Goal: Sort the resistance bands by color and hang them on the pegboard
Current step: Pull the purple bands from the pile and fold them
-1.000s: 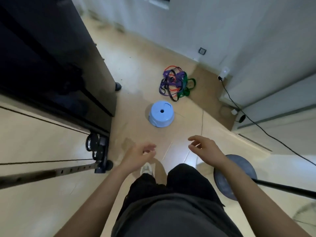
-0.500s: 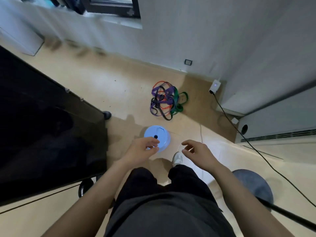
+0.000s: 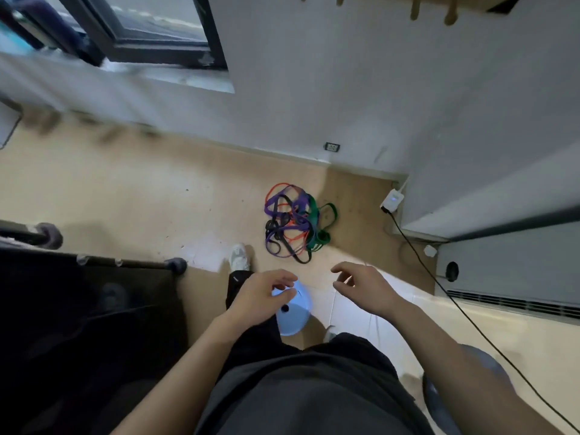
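A tangled pile of resistance bands, purple, orange, black and green, lies on the tan floor near the corner of the white wall. Wooden pegs stick out high on that wall at the frame's top edge. My left hand hangs in front of me with loosely curled fingers and holds nothing. It overlaps a light blue stool below it. My right hand is also empty, fingers relaxed and spread, a short way in front of the pile.
A black cabinet on castors stands to my left. A black cable runs from a white wall adapter across the floor on the right. A round dark base sits at lower right. A window is at upper left.
I have walked forward and looked up: the bands are closer, the blue stool is now under my left hand, and the wall pegs have come into view. Both hands stay empty.
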Available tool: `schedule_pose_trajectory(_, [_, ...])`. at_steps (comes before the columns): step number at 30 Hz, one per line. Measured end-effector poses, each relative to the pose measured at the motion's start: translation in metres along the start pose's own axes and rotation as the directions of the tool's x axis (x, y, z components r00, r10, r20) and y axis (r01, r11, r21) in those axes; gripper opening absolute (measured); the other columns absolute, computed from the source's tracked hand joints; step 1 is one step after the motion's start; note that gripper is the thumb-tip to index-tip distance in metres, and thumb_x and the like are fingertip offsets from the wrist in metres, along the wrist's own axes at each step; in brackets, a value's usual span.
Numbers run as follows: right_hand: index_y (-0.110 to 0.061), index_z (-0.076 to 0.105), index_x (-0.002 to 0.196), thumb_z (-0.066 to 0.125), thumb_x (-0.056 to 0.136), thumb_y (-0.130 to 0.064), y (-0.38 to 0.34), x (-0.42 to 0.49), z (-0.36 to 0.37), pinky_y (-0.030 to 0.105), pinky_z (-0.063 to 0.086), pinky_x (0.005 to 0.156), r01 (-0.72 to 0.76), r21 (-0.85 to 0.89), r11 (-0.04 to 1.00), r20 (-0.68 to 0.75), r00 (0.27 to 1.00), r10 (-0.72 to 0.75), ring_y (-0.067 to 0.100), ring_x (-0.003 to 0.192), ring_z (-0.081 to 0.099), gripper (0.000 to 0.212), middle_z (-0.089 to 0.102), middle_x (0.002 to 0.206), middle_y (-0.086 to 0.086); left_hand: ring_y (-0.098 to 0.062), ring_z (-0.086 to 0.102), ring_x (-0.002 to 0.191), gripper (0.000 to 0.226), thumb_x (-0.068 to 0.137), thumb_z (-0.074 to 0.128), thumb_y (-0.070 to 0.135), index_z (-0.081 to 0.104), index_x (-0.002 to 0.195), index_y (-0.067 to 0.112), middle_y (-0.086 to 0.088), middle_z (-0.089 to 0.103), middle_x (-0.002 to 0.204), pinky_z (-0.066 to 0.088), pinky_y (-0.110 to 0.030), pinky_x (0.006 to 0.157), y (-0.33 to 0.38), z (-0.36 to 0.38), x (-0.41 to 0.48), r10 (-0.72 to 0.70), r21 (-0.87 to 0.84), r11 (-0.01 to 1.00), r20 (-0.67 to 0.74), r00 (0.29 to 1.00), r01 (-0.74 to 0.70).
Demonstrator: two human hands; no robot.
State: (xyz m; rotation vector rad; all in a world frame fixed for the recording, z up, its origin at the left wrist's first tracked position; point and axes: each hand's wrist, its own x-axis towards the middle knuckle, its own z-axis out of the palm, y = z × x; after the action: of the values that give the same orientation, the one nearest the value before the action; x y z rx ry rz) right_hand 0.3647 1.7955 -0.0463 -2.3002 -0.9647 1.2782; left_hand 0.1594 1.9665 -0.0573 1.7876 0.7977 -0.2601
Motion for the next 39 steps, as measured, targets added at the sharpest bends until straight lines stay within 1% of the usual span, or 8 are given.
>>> schedule_pose_trajectory(6, [-0.029, 0.066, 0.118, 0.066, 0.090, -0.028, -0.032, 0.086, -0.006, 0.027, 0.052, 0.082, -0.178, 0.136, 0.975, -0.038, 0.982, 0.185, 0.009, 0.080, 0.065, 0.028, 0.070, 0.095, -0.009, 0.000, 0.067, 0.096, 0.026, 0.089, 0.071, 0.021, 0.073, 0.114, 0.025, 0.012, 0.074, 0.102, 0.053, -0.024, 0.091, -0.015, -0.097, 0.126, 0.072, 0.133, 0.987, 0.159, 0.985, -0.093])
schedule_pose_trajectory(12, [-0.028, 0.067, 0.116, 0.067, 0.090, -0.024, -0.019, 0.192, -0.015, 0.022, 0.047, 0.077, -0.205, 0.202, 0.958, -0.066, 0.973, 0.222, 0.003, 0.075, 0.061, 0.026, 0.068, 0.090, -0.010, -0.009, 0.070, 0.093, 0.024, 0.086, 0.073, 0.027, 0.073, 0.110, 0.022, 0.009, 0.076, 0.095, 0.054, -0.036, 0.091, -0.028, -0.129, 0.254, 0.041, 0.178, 0.981, 0.174, 0.984, -0.073])
schedule_pose_trajectory(17, [-0.024, 0.067, 0.119, 0.067, 0.089, -0.025, 0.053, 0.330, 0.004, 0.042, 0.055, 0.086, -0.207, 0.184, 0.961, -0.010, 0.977, 0.212, 0.010, 0.078, 0.063, 0.030, 0.066, 0.081, -0.011, -0.010, 0.069, 0.094, 0.027, 0.090, 0.068, 0.034, 0.072, 0.114, 0.025, 0.008, 0.076, 0.101, 0.054, -0.035, 0.090, -0.079, -0.093, 0.359, 0.044, 0.225, 0.972, 0.126, 0.991, -0.072])
schedule_pose_trajectory(20, [-0.021, 0.064, 0.121, 0.065, 0.091, -0.025, 0.111, 0.418, 0.032, 0.041, 0.056, 0.085, -0.207, 0.098, 0.973, 0.024, 0.978, 0.205, 0.017, 0.086, 0.068, 0.031, 0.068, 0.082, -0.010, -0.010, 0.066, 0.094, 0.024, 0.090, 0.067, 0.034, 0.072, 0.111, 0.024, 0.013, 0.071, 0.097, 0.052, -0.031, 0.084, -0.134, -0.055, 0.420, 0.011, 0.231, 0.972, 0.094, 0.996, -0.032])
schedule_pose_trajectory(26, [-0.019, 0.058, 0.136, 0.060, 0.097, -0.033, 0.217, 0.578, 0.112, 0.039, 0.051, 0.100, -0.275, -0.084, 0.958, 0.060, 0.958, 0.281, 0.025, 0.116, 0.063, 0.042, 0.067, 0.125, 0.005, -0.009, 0.067, 0.096, 0.025, 0.090, 0.063, 0.029, 0.067, 0.114, 0.024, 0.010, 0.073, 0.102, 0.048, -0.019, 0.074, -0.291, 0.033, 0.556, 0.001, 0.333, 0.942, 0.095, 0.996, -0.032])
schedule_pose_trajectory(31, [-0.016, 0.064, 0.126, 0.068, 0.092, -0.035, 0.271, 0.656, 0.196, 0.037, 0.052, 0.095, -0.281, -0.153, 0.947, -0.007, 0.959, 0.283, 0.028, 0.111, 0.065, 0.039, 0.070, 0.119, 0.008, -0.024, 0.067, 0.107, 0.067, 0.091, 0.062, 0.029, 0.035, 0.152, 0.031, 0.001, 0.064, 0.129, 0.056, -0.039, 0.081, -0.389, 0.089, 0.633, 0.043, 0.478, 0.877, 0.015, 0.999, -0.045])
schedule_pose_trajectory(34, [-0.015, 0.068, 0.119, 0.064, 0.094, -0.021, 0.285, 0.663, 0.223, 0.036, 0.050, 0.097, -0.249, -0.197, 0.948, -0.147, 0.964, 0.223, 0.031, 0.113, 0.064, 0.026, 0.068, 0.121, 0.011, -0.032, 0.065, 0.110, 0.082, 0.088, 0.063, 0.029, 0.018, 0.157, 0.036, -0.006, 0.050, 0.146, 0.057, -0.044, 0.083, -0.414, 0.112, 0.643, 0.066, 0.520, 0.850, 0.045, 0.997, -0.079])
schedule_pose_trajectory(39, [-0.024, 0.069, 0.095, 0.060, 0.091, -0.021, 0.269, 0.634, 0.215, 0.037, 0.054, 0.089, -0.197, -0.236, 0.952, -0.218, 0.965, 0.145, 0.032, 0.102, 0.066, 0.010, 0.071, 0.107, 0.007, -0.028, 0.060, 0.116, 0.055, 0.084, 0.065, 0.030, 0.048, 0.136, 0.027, -0.003, 0.059, 0.128, 0.052, -0.043, 0.092, -0.409, 0.116, 0.620, 0.108, 0.528, 0.845, -0.015, 0.994, -0.084])
